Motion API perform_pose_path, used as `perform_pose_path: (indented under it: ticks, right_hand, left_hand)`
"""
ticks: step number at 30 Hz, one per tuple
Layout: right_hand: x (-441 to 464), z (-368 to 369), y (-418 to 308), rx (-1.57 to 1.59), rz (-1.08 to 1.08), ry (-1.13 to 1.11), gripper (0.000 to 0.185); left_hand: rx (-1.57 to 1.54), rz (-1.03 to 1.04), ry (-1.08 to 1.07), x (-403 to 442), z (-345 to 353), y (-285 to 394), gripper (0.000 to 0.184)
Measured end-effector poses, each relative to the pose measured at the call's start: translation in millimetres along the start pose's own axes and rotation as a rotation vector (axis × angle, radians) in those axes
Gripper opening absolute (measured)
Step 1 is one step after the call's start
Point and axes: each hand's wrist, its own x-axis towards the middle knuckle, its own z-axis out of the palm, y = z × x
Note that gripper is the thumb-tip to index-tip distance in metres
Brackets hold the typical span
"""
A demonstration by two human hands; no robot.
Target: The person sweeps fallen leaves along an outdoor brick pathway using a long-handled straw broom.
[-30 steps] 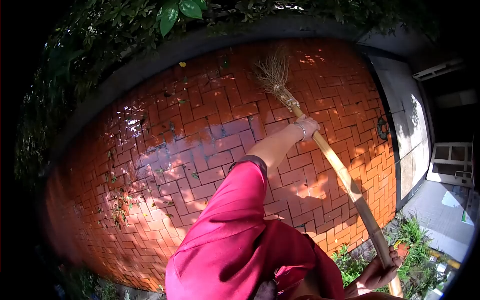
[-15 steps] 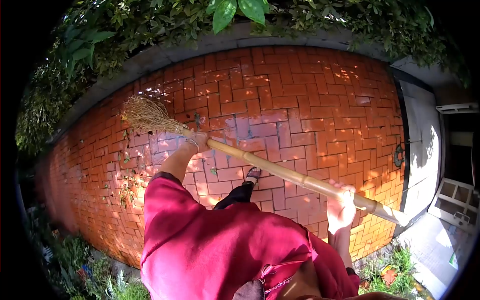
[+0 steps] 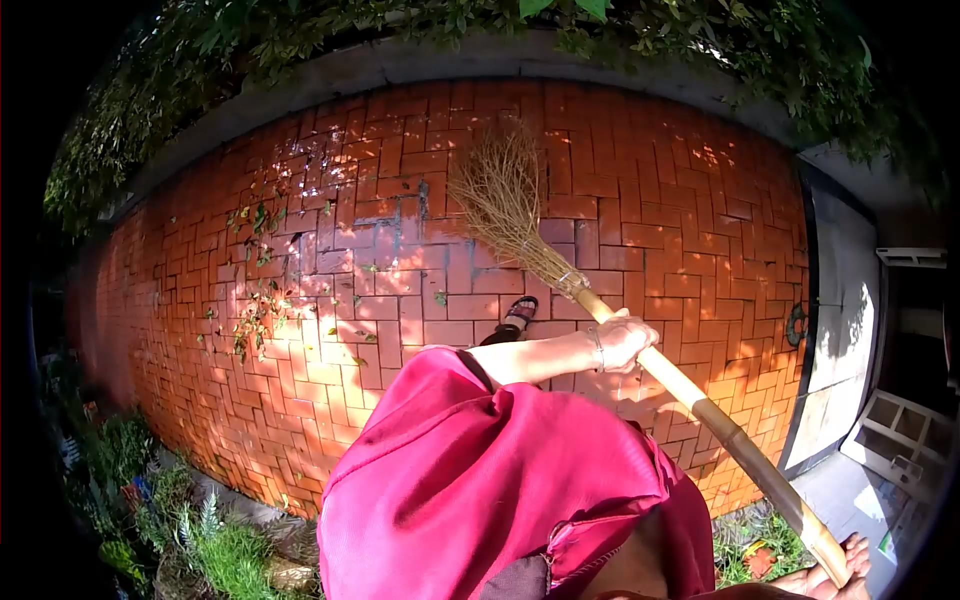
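Note:
A twig broom (image 3: pixel 510 200) with a thick bamboo handle lies slantwise across the view, its bristles over the wet brick paving in the upper middle. My left hand (image 3: pixel 622 341) is wrapped round the handle just behind the bound twigs, a bracelet at its wrist. At the handle's far end, low on the right, my right hand (image 3: pixel 835 582) grips the pole, partly cut off by the frame edge. Fallen leaves (image 3: pixel 262 318) are scattered over the bricks to the left of the broom.
My sandalled foot (image 3: pixel 521 309) stands on the bricks (image 3: pixel 400 330). A concrete kerb (image 3: pixel 430 68) with a hedge (image 3: pixel 280 40) borders the far side. To the right are a grey step (image 3: pixel 838 300) and a white gate (image 3: pixel 900 430); grass (image 3: pixel 235 560) grows at lower left.
The broom head has swept from the left to the upper middle. My left hand has moved right with it, while my right hand has dropped down and right with the handle's end.

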Motion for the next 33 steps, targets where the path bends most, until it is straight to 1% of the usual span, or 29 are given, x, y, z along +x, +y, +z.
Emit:
perform_pose_path:
  ticks: [1, 2, 3, 4, 5, 6, 7, 8, 9, 11, 13, 14, 15, 16, 17, 18, 19, 20, 21, 23, 25, 26, 27, 28, 29, 30, 31, 32, 33]
  right_hand:
    - [-6, 16, 20, 0.013, -0.016, 0.058, 0.019]
    - [-13, 32, 39, 0.024, -0.032, 0.115, 0.018]
    - [-21, 34, 76, 0.076, 0.072, 0.026, 0.021]
    - [-41, 45, 113, 0.137, 0.197, 0.054, 0.017]
    - [-60, 55, 151, 0.201, 0.32, 0.09, 0.014]
    - [-88, 56, 187, 0.111, 0.423, 0.125, 0.008]
    - [-116, 59, 217, 0.24, 0.538, 0.243, 0.007]
    - [-135, 57, 225, 0.272, 0.572, 0.192, 0.007]
    - [-148, 69, 226, 0.305, 0.61, 0.14, 0.008]
    - [-165, 48, 215, 0.415, 0.598, 0.122, 0.01]
    - [-181, 13, 189, 0.24, 0.576, 0.209, 0.014]
    - [-185, 6, 172, 0.236, 0.542, 0.248, 0.015]
    - [-185, -3, 150, 0.247, 0.462, 0.277, 0.012]
    - [-183, -19, 121, 0.345, 0.415, 0.278, 0.015]
    - [-184, -26, 89, 0.334, 0.356, 0.301, 0.014]
    - [-186, -23, 57, 0.266, 0.295, 0.32, 0.014]
    - [-183, -28, 17, 0.187, 0.213, 0.351, 0.013]
    - [-181, -23, -19, 0.104, 0.141, 0.379, 0.013]
    - [-177, -9, -50, 0.009, 0.065, 0.401, 0.013]
    - [-169, 19, -97, -0.14, -0.059, 0.441, 0.014]
    - [-161, 67, -119, -0.245, -0.126, 0.419, 0.015]
    - [-156, 101, -118, -0.286, -0.118, 0.389, 0.015]
    - [-154, 121, -111, -0.302, -0.094, 0.373, 0.016]
    - [-153, 141, -97, -0.312, -0.053, 0.36, 0.017]
    - [-155, 159, -71, -0.315, 0.047, 0.358, 0.018]
    - [-159, 181, -31, -0.281, 0.162, 0.328, 0.019]
    - [-173, 218, 31, -0.2, 0.208, 0.336, 0.02]
    - [-185, 218, 81, 0.085, 0.426, -0.151, 0.02]
    - [-209, 243, 131, 0.103, 0.523, -0.115, 0.015]
  left_hand:
    - [0.219, 0.025, -0.069, -25, -3, -6, 0.015]
    - [0.269, -0.067, -0.13, -56, -1, -21, 0.016]
    - [0.391, -0.244, -0.187, -87, 1, -45, 0.016]
    - [0.476, -0.315, -0.188, -118, -2, -75, 0.019]
    - [0.399, -0.468, -0.188, -150, -21, -86, 0.022]
    - [0.384, -0.678, -0.303, -171, -51, -79, 0.025]
    - [0.57, -0.709, -0.421, -203, -71, -88, 0.024]
    - [0.698, -0.735, -0.478, -232, -80, -89, 0.026]
    - [0.651, -0.775, -0.423, -253, -83, -73, 0.028]
    - [0.687, -0.831, -0.441, -283, -73, -62, 0.027]
    - [0.564, -0.661, -0.172, -294, -56, -51, 0.027]
    - [0.61, -0.661, -0.333, -277, -50, -33, 0.027]
    - [0.583, -0.532, -0.298, -267, -32, -34, 0.025]
    - [0.58, -0.346, -0.238, -250, -17, -20, 0.02]
    - [0.692, -0.147, -0.298, -233, 1, -17, 0.021]
    - [0.811, 0.187, -0.209, -201, 39, 17, 0.024]
    - [0.651, 0.43, 0.034, -189, 56, 34, 0.025]
    - [0.593, 0.49, 0.064, -173, 100, 30, 0.023]
    - [0.021, 0.579, 0.095, -165, 102, 59, 0.027]
    - [0.075, 0.395, -0.234, -166, 87, 92, 0.028]
    - [-0.078, 0.598, 0.187, -191, 104, 93, 0.027]
    - [-0.16, 0.414, -0.065, -230, 84, 75, 0.023]
    - [-0.14, 0.194, -0.185, -263, 45, 76, 0.021]
    - [-0.045, 0.147, -0.183, -296, 24, 57, 0.02]
    - [-0.119, 0.057, -0.076, -329, 21, 23, 0.019]
    - [-0.092, -0.102, -0.107, -369, -27, 21, 0.016]
    - [-0.022, -0.232, -0.098, -406, -39, -15, 0.011]
    - [0.067, -0.345, -0.083, -445, -55, -48, 0.009]
    - [0.172, -0.521, -0.168, -478, -87, -65, 0.008]
